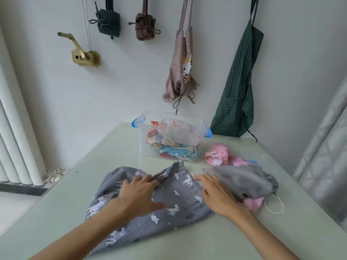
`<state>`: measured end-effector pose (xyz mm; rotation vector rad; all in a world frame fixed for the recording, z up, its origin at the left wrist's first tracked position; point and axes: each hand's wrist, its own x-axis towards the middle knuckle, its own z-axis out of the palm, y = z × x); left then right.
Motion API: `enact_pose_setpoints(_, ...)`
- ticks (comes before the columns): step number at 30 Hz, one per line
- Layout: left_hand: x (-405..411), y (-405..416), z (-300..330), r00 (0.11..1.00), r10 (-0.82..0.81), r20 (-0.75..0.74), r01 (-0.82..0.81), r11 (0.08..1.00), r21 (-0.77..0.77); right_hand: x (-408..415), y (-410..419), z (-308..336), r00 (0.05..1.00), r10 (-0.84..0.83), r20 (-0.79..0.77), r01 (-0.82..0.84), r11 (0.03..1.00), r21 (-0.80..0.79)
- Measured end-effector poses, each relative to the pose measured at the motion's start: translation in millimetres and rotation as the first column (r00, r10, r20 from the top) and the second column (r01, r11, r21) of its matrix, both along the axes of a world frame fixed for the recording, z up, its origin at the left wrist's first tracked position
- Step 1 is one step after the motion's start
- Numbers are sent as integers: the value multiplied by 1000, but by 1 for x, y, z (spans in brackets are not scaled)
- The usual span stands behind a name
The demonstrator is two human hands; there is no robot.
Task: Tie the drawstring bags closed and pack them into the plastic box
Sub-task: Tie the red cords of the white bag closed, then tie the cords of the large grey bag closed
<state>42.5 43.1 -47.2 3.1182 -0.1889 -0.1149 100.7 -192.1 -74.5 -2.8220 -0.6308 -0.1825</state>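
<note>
A grey drawstring bag with white unicorns (174, 199) lies spread flat on the pale green table (56, 212). My left hand (139, 192) rests flat on its upper left part, fingers straight. My right hand (216, 194) lies on the bag's right edge, fingers reaching toward its top opening. A plain grey bag (242, 181) sits just right of that hand, over a pink bag (254, 202) with a white cord loop (276, 205). The clear plastic box (142, 139) with blue latches stands at the back, holding several tied bags.
A pink patterned bag (219, 156) lies right of the box. Aprons hang on the white wall: a checked one (180, 72), a green striped one (238, 94). A radiator (16, 147) stands at the left. The table's right edge runs near a grey curtain (323, 156).
</note>
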Motion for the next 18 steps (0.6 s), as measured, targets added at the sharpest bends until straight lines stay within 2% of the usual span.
enact_pose_setpoints(2,-7,3,-10,994,18,-105,-8,995,102,-11,-3,-6,998,15,-60,-24,989,-147)
enact_pose_setpoints(4,-3,10,-12,973,23,-230,17,985,172,-22,-4,-4,998,35,-48,-46,970,-238)
enact_pose_setpoints(6,11,18,-10,944,3,-329,54,985,166,-33,-6,5,997,65,-46,-74,966,-247)
enact_pose_setpoints(8,29,25,-5,949,-61,-310,121,977,178,-45,-9,16,986,111,-128,-133,974,-182)
enact_pose_setpoints(11,52,26,0,984,-156,-86,176,927,330,-54,-11,31,898,171,-406,-220,973,-75)
enact_pose_setpoints(13,63,20,-1,974,-170,147,103,920,379,-53,-12,36,837,174,-518,-175,983,48)
enact_pose_setpoints(15,67,11,-1,931,-50,362,-13,986,168,-45,-15,36,907,114,-406,-50,985,164)
enact_pose_setpoints(16,64,7,1,902,7,432,-28,999,41,-41,-17,34,949,49,-312,13,981,194)
enact_pose_setpoints(18,53,0,3,850,54,524,6,994,-113,-30,-18,25,972,-51,-230,114,955,274)
